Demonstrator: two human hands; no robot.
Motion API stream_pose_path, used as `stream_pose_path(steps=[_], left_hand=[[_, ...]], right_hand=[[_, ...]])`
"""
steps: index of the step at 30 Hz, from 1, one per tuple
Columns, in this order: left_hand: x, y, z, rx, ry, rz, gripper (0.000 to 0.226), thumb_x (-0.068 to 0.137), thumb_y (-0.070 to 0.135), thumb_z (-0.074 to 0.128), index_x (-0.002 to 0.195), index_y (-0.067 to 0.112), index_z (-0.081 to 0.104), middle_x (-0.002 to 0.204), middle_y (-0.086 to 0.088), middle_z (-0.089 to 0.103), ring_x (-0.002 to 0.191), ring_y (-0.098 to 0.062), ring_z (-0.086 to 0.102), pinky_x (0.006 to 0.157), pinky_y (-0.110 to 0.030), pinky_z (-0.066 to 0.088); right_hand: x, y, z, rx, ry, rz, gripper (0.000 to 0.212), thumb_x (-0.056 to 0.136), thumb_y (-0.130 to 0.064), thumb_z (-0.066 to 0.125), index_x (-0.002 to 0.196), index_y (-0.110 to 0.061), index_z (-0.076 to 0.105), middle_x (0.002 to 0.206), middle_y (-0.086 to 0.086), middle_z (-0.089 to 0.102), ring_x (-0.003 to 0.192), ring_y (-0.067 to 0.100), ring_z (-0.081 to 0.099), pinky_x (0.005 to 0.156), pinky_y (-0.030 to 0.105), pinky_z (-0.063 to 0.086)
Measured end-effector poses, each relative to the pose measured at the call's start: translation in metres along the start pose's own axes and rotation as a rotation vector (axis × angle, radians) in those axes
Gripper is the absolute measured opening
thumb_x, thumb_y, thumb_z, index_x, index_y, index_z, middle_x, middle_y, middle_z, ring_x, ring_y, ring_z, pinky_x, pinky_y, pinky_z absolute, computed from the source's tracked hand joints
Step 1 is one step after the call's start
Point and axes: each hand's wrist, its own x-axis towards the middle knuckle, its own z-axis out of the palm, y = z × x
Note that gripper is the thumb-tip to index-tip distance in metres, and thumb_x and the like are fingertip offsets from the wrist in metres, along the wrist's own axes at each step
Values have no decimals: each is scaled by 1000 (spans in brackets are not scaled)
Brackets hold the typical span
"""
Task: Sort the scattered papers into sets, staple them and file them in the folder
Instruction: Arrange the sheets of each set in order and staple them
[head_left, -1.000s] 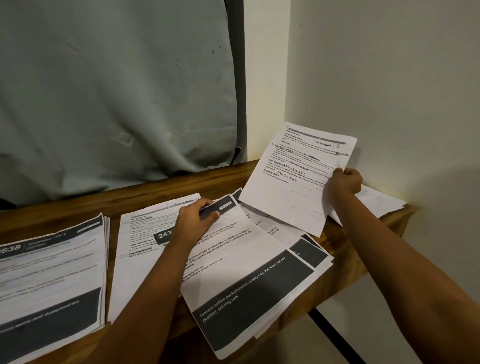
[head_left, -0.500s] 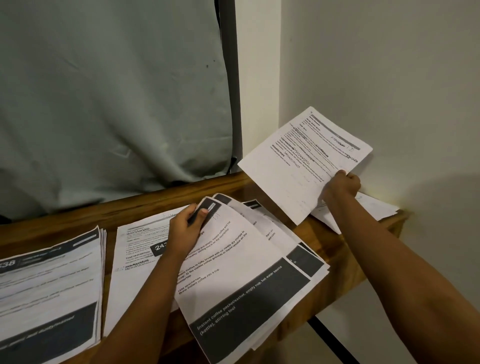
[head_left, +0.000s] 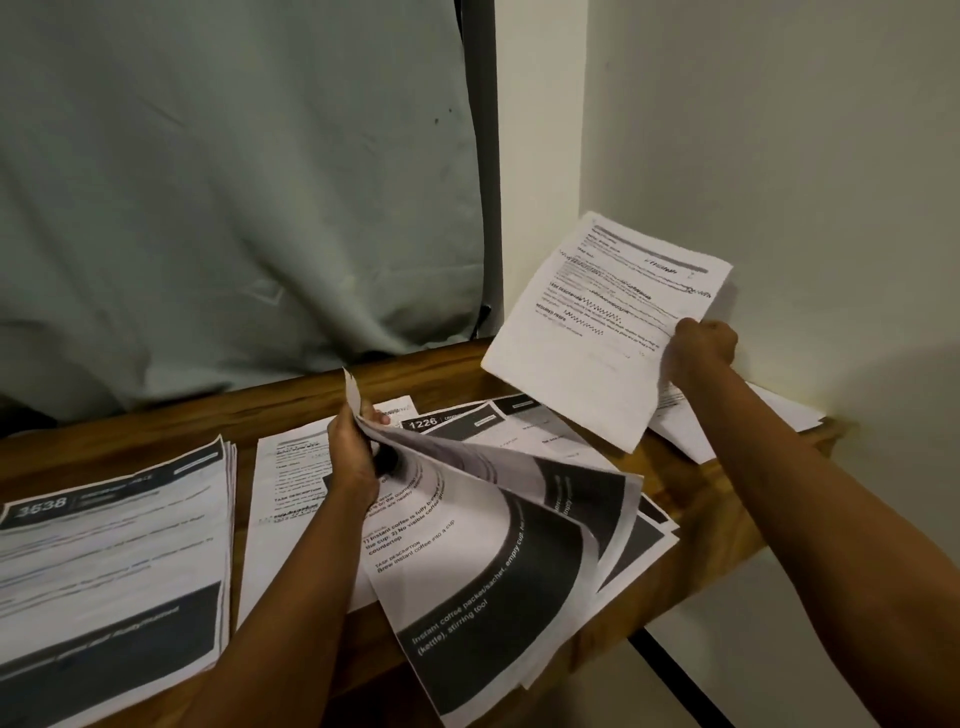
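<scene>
Wooden desk (head_left: 696, 499) carries part-sorted piles (head_left: 114, 545); our left hand (head_left: 353, 457) pinches a curling sheet (head_left: 493, 571), our right hand (head_left: 701, 351) grasps a second sheet (head_left: 597, 338); stapling and filing remain, we judge.

We face a pale grey-green cloth (head_left: 234, 208) hanging in soft folds behind a brown wooden surface (head_left: 156, 421). A dark upright strip (head_left: 480, 156) borders the cloth's right edge. Cream walls (head_left: 779, 130) meet in a corner beside it. The light is dim. Below the surface, a dark band (head_left: 675, 675) runs diagonally.
</scene>
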Motion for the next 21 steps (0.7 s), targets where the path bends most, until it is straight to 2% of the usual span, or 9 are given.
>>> stream_pose_path(steps=[1, 3, 6, 7, 9, 12, 15, 18, 21], left_hand=[[1, 0, 0, -10, 8, -4, 21, 99, 36, 39, 105, 21, 53, 84, 0, 60, 85, -16, 57, 80, -32, 48], [3, 0, -1, 74, -20, 36, 26, 100, 35, 36, 84, 21, 51, 68, 0, 52, 74, -14, 52, 78, -29, 44], [2, 0, 0, 133, -101, 112, 49, 103, 33, 28, 57, 18, 39, 48, 4, 39, 59, -12, 39, 66, -23, 36], [1, -1, 1, 143, -112, 113, 49, 103, 31, 27, 57, 17, 37, 46, 4, 37, 58, -12, 38, 64, -22, 35], [1, -1, 1, 154, -109, 123, 46, 102, 30, 27, 60, 15, 34, 46, 5, 38, 59, -12, 38, 64, -22, 34], [3, -1, 1, 197, -78, 116, 42, 100, 29, 32, 61, 17, 40, 54, 4, 45, 63, -13, 43, 64, -24, 37], [2, 0, 1, 252, -60, 127, 33, 100, 37, 38, 75, 20, 51, 80, -6, 55, 76, -19, 53, 74, -32, 46], [-1, 2, 6, 243, -55, 145, 31, 101, 36, 41, 91, 14, 60, 85, -5, 56, 89, -22, 53, 84, -36, 46], [-6, 5, 9, 215, -53, 160, 27, 101, 34, 41, 89, 19, 60, 84, -2, 57, 87, -17, 54, 77, -29, 46]], right_hand=[[-2, 0, 1, -77, -14, -49, 24, 93, -7, 53, 116, -5, 60, 112, 6, 61, 97, 23, 60, 76, 25, 45], [-3, 1, 3, -224, -66, -152, 21, 91, -7, 53, 109, -1, 62, 108, 11, 64, 100, 27, 62, 75, 24, 44], [-4, 3, 6, -355, -201, -268, 12, 89, -7, 54, 78, -5, 59, 85, 8, 60, 83, 24, 57, 70, 23, 40], [-6, 4, 7, -388, -250, -303, 21, 89, -8, 55, 68, -10, 53, 78, 5, 57, 78, 23, 53, 69, 23, 38], [-10, 6, 10, -458, -349, -361, 27, 87, -10, 59, 62, -13, 50, 69, 3, 55, 74, 20, 51, 67, 24, 37], [-18, 13, 17, -560, -507, -406, 11, 82, -12, 65, 76, -3, 62, 72, 7, 55, 69, 20, 50, 60, 25, 37], [-29, 25, 24, -617, -682, -398, 13, 83, -10, 67, 79, 1, 62, 74, 6, 57, 70, 16, 51, 63, 25, 38], [-40, 40, 30, -672, -733, -433, 23, 85, -11, 67, 68, -18, 54, 75, -2, 57, 70, 10, 51, 61, 22, 38], [-48, 56, 38, -727, -721, -468, 4, 88, -13, 63, 84, -13, 63, 92, 5, 62, 86, 18, 55, 69, 24, 37]])
